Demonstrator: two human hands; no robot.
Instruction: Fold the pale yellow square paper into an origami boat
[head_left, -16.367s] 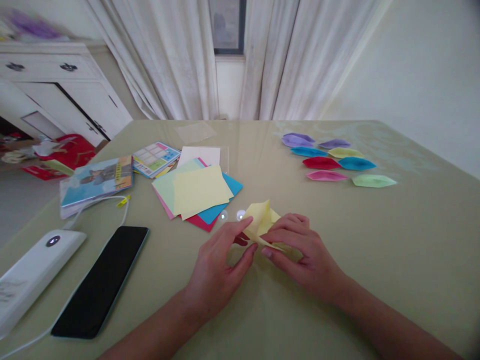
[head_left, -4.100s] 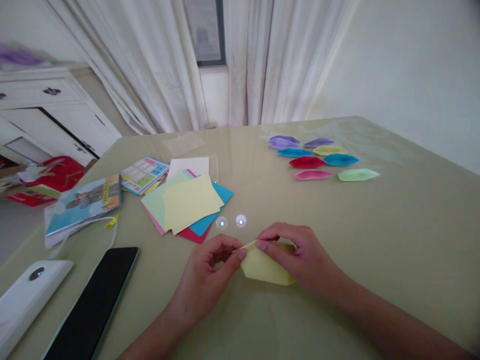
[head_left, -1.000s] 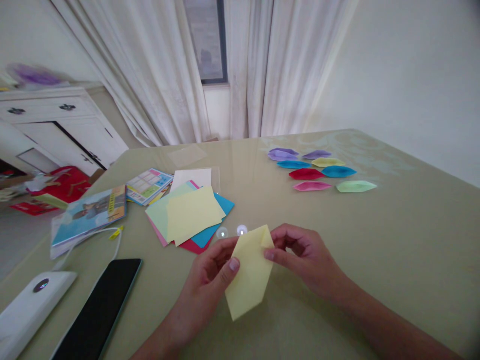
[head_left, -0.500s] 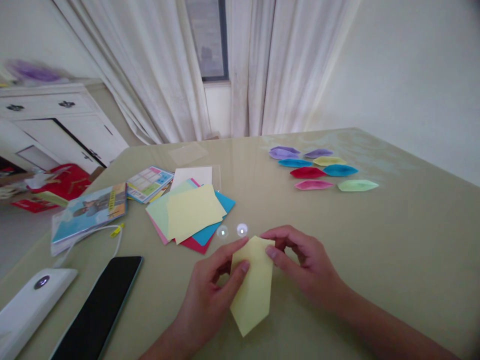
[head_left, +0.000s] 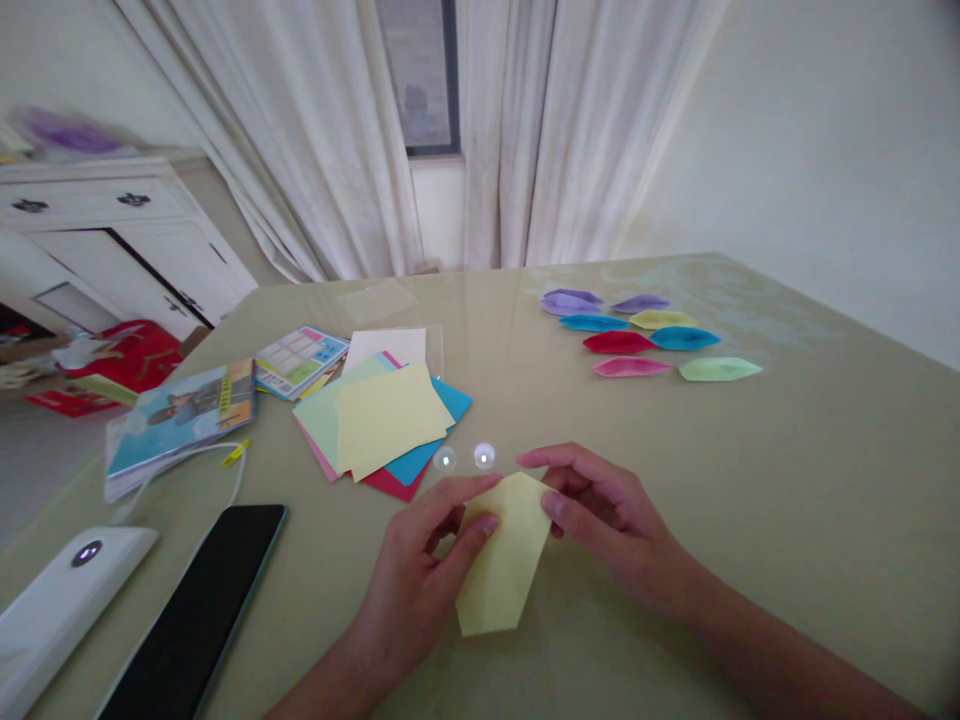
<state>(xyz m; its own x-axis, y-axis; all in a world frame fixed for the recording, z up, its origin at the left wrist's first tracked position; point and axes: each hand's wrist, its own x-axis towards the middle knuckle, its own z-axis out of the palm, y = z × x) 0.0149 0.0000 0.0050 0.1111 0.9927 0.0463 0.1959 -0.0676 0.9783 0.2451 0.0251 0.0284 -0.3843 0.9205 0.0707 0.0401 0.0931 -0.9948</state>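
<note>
A pale yellow folded paper [head_left: 504, 570] is held above the table's near side, tilted, with creased edges and cut-in corners. My left hand [head_left: 420, 570] pinches its left edge, thumb on the front face and fingers behind. At the upper right corner, my right hand [head_left: 611, 515] grips the paper between thumb and curled fingers, while its index finger stretches out over the top. Beyond the hands lies a fanned pile of coloured paper sheets [head_left: 390, 415]. Several folded paper boats [head_left: 619, 342] in purple, blue, yellow, red, pink and green rest at the far right.
On the left are a black phone [head_left: 202, 610], a white power bank [head_left: 67, 610] with a cable, a book [head_left: 180, 415] and a printed card pack [head_left: 300, 360]. Two small bright light spots show beside the paper pile. Curtains [head_left: 502, 130] hang behind the table [head_left: 787, 500].
The yellow paper has turned in my hands; its lower end now shows a flat edge rather than a point. My right index finger has lifted off the top edge.
</note>
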